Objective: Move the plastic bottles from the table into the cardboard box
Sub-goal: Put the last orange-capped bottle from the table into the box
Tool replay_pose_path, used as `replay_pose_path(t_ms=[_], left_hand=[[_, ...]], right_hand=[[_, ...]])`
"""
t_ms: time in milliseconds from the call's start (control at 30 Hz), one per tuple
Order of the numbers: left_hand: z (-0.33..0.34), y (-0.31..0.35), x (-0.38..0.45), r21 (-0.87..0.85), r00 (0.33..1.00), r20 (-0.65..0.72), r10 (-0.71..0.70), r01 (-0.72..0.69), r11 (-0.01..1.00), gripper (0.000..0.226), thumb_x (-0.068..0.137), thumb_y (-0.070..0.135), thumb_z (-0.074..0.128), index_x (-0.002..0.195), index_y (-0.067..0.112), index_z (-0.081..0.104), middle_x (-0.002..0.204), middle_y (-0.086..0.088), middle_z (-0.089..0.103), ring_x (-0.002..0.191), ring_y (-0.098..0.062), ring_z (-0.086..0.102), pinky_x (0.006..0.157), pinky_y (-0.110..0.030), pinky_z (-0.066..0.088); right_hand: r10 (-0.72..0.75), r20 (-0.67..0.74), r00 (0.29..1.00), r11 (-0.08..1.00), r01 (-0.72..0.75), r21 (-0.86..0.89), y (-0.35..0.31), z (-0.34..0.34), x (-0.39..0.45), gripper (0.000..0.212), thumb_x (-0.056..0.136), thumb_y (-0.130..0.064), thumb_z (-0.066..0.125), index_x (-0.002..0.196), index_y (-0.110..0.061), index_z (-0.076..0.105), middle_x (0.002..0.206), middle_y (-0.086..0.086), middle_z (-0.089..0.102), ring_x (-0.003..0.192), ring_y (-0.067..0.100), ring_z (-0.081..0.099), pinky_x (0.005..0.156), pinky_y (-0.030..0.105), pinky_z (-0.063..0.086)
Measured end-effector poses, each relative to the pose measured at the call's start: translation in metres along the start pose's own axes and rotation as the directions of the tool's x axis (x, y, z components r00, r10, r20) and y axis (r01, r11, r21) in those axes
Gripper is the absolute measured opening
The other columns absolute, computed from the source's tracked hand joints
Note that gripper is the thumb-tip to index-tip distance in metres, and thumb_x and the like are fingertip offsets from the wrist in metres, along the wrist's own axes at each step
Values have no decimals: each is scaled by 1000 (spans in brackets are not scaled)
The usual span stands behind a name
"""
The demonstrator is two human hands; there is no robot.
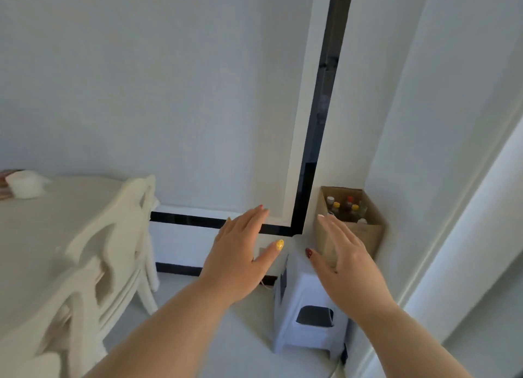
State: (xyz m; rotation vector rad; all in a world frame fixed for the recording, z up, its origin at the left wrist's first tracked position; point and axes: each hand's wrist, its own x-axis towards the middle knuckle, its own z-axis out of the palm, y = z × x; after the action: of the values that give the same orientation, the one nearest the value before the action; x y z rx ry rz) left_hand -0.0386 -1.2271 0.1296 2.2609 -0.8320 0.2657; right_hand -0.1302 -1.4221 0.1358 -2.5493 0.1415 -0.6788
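A brown cardboard box point(365, 233) stands open on the floor in the wall corner at the right. Several plastic bottles point(346, 207) with red, yellow and white caps stand upright inside it. My left hand point(240, 256) is stretched forward, flat and empty, left of the box. My right hand point(342, 253) is also flat with fingers apart, held in front of the box's near wall and hiding part of it. Neither hand touches the box or a bottle. The white table point(42, 230) is at the left, and no bottle shows on the part in view.
A white carved chair point(119, 236) stands against the table. A pale plastic stool point(308, 307) sits on the floor below my right hand, in front of the box. A white container point(25, 183) rests at the table's far left edge. A wall with black trim point(317, 122) lies ahead.
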Motion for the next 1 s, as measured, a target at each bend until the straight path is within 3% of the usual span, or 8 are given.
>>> replay_pose_path(t_ms=[300, 433, 633, 733, 833, 1000], left_hand=[[-185, -55, -194, 110, 976, -200, -88, 112, 988, 71, 87, 65, 30, 152, 36, 28, 160, 18, 26, 145, -4, 20, 121, -32, 16], [-276, -94, -305, 188, 954, -262, -147, 200, 962, 66, 91, 59, 34, 152, 33, 29, 160, 14, 28, 145, -8, 24, 121, -37, 16], [-410, -152, -459, 252, 885, -379, -270, 380, 890, 74, 84, 67, 29, 151, 36, 29, 159, 15, 31, 145, -9, 29, 120, -42, 23], [-462, -183, -511, 233, 832, -452, -322, 459, 857, 72, 84, 69, 31, 150, 41, 29, 158, 17, 31, 145, -8, 28, 119, -42, 26], [-497, -213, -546, 203, 783, -507, -361, 515, 833, 72, 83, 70, 32, 149, 42, 30, 156, 19, 34, 143, -8, 32, 115, -42, 32], [-548, -278, -578, 117, 729, -556, -399, 544, 831, 73, 81, 69, 32, 148, 40, 33, 154, 23, 35, 140, -7, 36, 112, -41, 35]], right_hand=[[-198, -34, 980, 972, 201, 122, -220, 51, -94, 66, 90, -55, 49, 150, -38, 28, 158, -19, 25, 145, 6, 22, 102, 17, 23], [-254, -40, 966, 938, 256, 235, -331, 97, -148, 66, 89, -54, 51, 149, -36, 31, 158, -16, 27, 144, 6, 25, 106, 22, 24], [-327, 31, 945, 881, 293, 371, -491, 167, -220, 67, 90, -48, 56, 150, -31, 32, 158, -10, 32, 143, 9, 28, 105, 22, 24], [-373, 55, 926, 850, 317, 421, -555, 198, -241, 67, 90, -47, 56, 150, -32, 30, 159, -11, 29, 143, 8, 28, 105, 23, 27], [-406, 59, 912, 823, 337, 457, -605, 226, -252, 68, 89, -48, 56, 150, -31, 31, 159, -10, 30, 141, 14, 35, 109, 34, 36], [-442, 50, 896, 808, 373, 456, -681, 285, -245, 70, 89, -50, 54, 151, -28, 31, 158, -6, 31, 143, 12, 30, 106, 24, 26]])
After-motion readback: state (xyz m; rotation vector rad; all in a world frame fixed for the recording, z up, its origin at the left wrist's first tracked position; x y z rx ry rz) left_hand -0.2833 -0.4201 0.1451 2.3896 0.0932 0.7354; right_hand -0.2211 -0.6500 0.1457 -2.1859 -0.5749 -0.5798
